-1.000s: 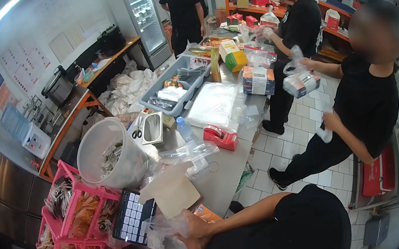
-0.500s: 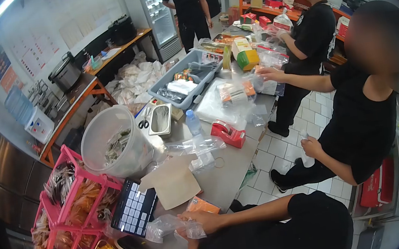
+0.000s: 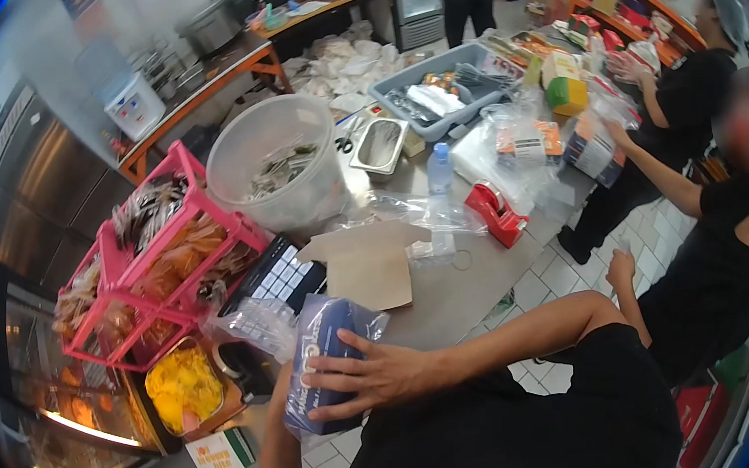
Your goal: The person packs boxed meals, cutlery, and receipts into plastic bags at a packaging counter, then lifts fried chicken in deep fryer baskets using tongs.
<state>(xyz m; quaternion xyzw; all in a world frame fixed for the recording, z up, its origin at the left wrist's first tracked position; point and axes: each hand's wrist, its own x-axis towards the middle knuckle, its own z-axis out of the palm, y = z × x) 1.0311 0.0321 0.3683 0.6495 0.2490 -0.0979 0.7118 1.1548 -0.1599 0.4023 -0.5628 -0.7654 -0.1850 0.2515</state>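
A blue box with white lettering (image 3: 318, 344) sits inside a clear plastic bag, held near the front edge of the table. My right hand (image 3: 368, 373) lies across the box with its fingers spread over the near side. On the other side is my left hand (image 3: 284, 383), supporting the box, with its fingers mostly hidden behind it. Loose plastic from the clear bag (image 3: 257, 328) sticks out to the left. Just beyond the box are an opened flat piece of brown cardboard (image 3: 367, 268) and a black device with white keys (image 3: 273, 279).
Pink crates (image 3: 167, 259) with bagged items stand left, beside a tray of yellow food (image 3: 183, 388). Behind are a clear bucket (image 3: 280, 189), metal pan (image 3: 381, 146), bottle (image 3: 440, 170) and red tape dispenser (image 3: 498, 212). A co-worker (image 3: 723, 257) stands right, one hand near bagged boxes.
The view has swung, shifting the scene to the right. The clear bag was bunched at my hands beside an orange-faced box; now a bagged box with its blue side showing is between them.
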